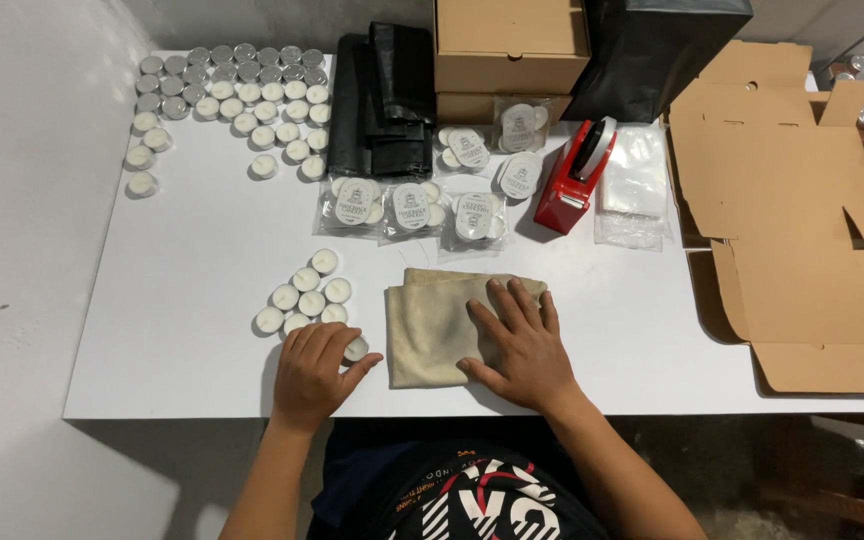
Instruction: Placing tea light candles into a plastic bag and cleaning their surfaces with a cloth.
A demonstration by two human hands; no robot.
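Nearest to us, our left hand point(314, 372) curls over a small white candle point(356, 349) at the table's point(172, 300) front edge, fingers pinching it; six more loose candles point(304, 291) sit clustered just beyond it. Our right hand point(520, 345) lies flat with fingers spread, pressing on a folded beige cloth point(430, 325), holding nothing. Behind the cloth we see clear packets of candles point(412, 208), then a red tape dispenser point(574, 176) beside a stack of clear bags point(635, 185). Rows of candles point(237, 95) fill the far left corner, next to black bags point(384, 98) and closed cardboard boxes point(510, 50). Flat cardboard point(787, 210) lies at the right
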